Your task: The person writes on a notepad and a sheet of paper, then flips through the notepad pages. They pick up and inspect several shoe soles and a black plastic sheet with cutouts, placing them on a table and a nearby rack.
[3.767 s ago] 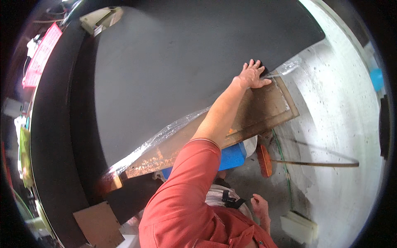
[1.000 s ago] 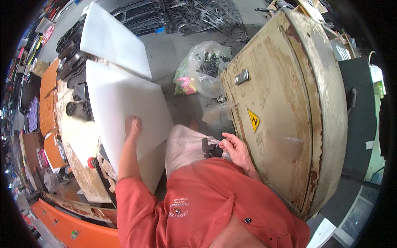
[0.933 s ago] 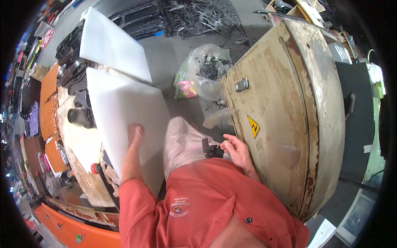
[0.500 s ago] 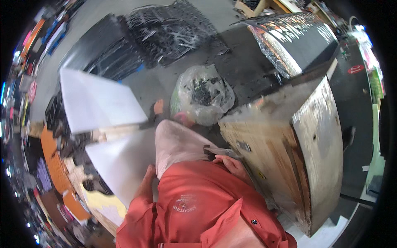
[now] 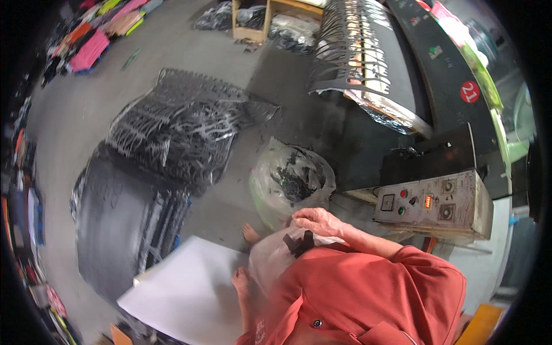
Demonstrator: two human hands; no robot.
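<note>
My right hand rests on my knee in pale trousers, its fingers loosely bent and holding nothing that I can see. Black strips lie on my lap just below it. My left hand hangs beside my leg, near the edge of a large white board; its fingers look loose, with nothing visible in them. Just beyond my knee stands a clear plastic bag with black scraps inside.
On the floor ahead left lie plastic-wrapped black sheets and a cut-out black sheet. A worn control box with buttons stands at my right. Slotted black sheets drape over a bench beyond; a wooden frame is farther back.
My view has swung round, bringing the control box's button panel into sight. My right hand has moved from my lap out to my knee. My left hand stays low at my side.
</note>
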